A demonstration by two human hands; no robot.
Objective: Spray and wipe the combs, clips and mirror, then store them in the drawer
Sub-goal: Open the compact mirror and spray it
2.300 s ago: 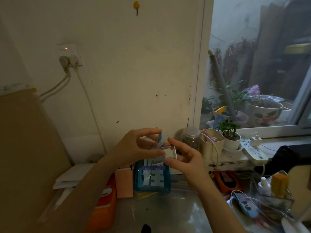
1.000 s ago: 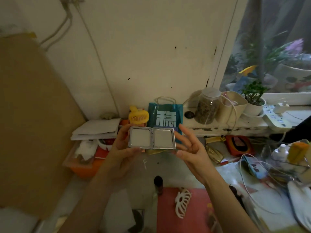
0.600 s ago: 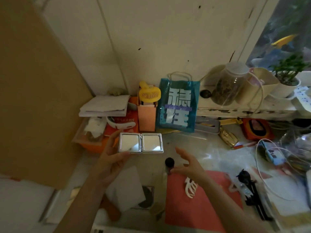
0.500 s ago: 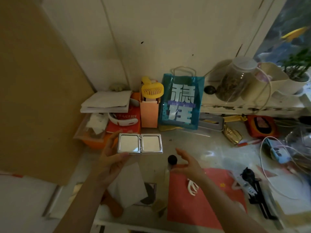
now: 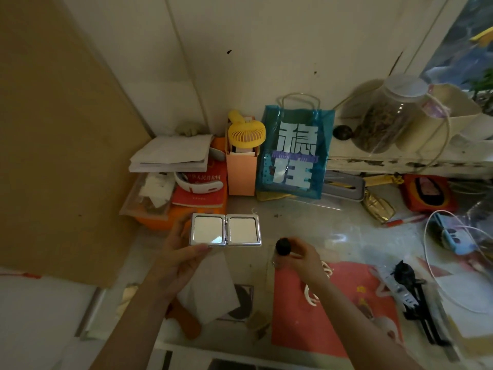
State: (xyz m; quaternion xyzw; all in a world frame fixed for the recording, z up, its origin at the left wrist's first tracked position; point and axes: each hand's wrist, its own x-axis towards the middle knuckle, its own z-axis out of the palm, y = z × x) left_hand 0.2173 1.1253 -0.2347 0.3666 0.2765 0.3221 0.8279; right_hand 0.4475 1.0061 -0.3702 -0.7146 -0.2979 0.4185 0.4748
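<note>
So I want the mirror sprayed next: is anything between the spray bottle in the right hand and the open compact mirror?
Nothing visible is. The right hand grips the spray bottle just right of the compact mirror, which the left hand holds open over the desk. Only open air shows between the two.

So the opened mirror [image 5: 225, 230] sits mid-frame, held up by the left hand [image 5: 178, 259] at its left half. Just right of it and a bit lower, the right hand [image 5: 301, 259] is on a small bottle [image 5: 282, 247]. Behind them, against the wall: paper stack [image 5: 170, 153] left, fan [image 5: 246, 130] in a box, then a bag [image 5: 294, 153], jar [image 5: 386, 116] upper right. A hair clip [image 5: 314, 289] lies on a mat [image 5: 333, 316] lower right.
</note>
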